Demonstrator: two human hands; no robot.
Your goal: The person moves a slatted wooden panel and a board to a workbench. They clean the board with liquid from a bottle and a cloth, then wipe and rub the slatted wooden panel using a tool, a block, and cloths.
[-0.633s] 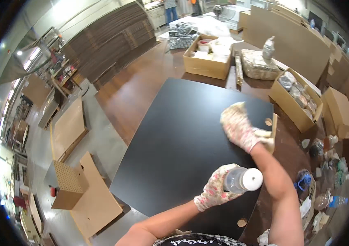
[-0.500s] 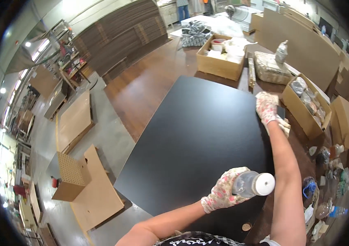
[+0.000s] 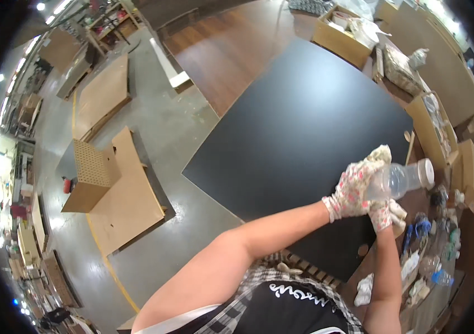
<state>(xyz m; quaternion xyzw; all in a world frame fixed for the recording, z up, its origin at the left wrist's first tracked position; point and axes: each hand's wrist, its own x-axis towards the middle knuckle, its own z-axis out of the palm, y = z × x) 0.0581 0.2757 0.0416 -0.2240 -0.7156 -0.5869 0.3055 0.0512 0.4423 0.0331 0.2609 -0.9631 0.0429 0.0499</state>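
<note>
My left hand [image 3: 353, 188], in a floral glove, is wrapped round a clear plastic bottle [image 3: 396, 181] with a white cap. The bottle lies tilted, its cap toward the right. My right hand [image 3: 380, 217], also gloved, is just below and behind the bottle, partly hidden by it and by my left hand. A crumpled cream rag [image 3: 398, 212] shows beside it, and a similar cream bit [image 3: 380, 154] sticks up above my left hand. Both hands are over the right side of a large black panel [image 3: 304, 128], which has round holes near two corners.
An open box of wrapped items [image 3: 431, 125] and a closed carton [image 3: 469, 175] stand at right. Used bottles [image 3: 443, 276] and scraps lie near the lower right. Another open box [image 3: 340, 44] is beyond the panel. Brown boards [image 3: 123, 206] lie on the floor at left.
My left hand has carried the bottle up and right, turning its cap rightward. My right hand has come down from the panel's right edge to meet it. The view has shifted.
</note>
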